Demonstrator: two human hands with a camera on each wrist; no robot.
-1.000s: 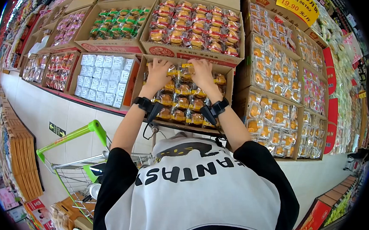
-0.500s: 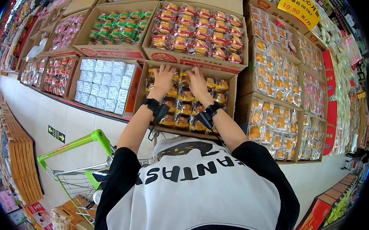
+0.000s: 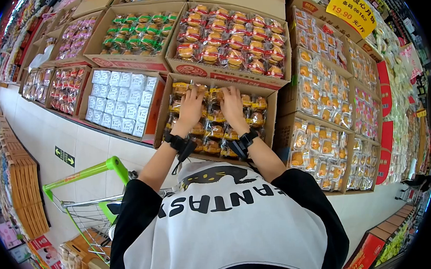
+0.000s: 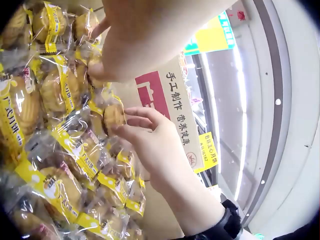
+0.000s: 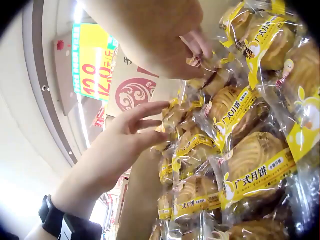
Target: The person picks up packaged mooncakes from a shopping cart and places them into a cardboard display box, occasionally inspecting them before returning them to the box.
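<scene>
A cardboard box (image 3: 271, 126) in front of me holds rows of mooncakes (image 3: 215, 130) in clear wrappers with yellow bands. Both hands reach into its far rows, side by side. My left hand (image 3: 191, 109) pinches a wrapped mooncake (image 5: 174, 114) between thumb and fingers near the far wall. To its right, my right hand (image 3: 232, 106) has its thumb and fingers around another wrapped mooncake (image 4: 114, 117). The palms and wrists hide part of the pieces under them in the head view.
Behind stands a higher box of red-banded mooncakes (image 3: 232, 39); green-banded packs (image 3: 141, 32) sit to its left. White-wrapped pieces (image 3: 119, 98) fill a box on the left. Stacked boxes of packaged cakes (image 3: 321, 147) rise on the right. A green-handled shopping cart (image 3: 85, 169) is at my left.
Both hands have come slightly closer together and a little nearer to me within the box. The head view has shifted slightly.
</scene>
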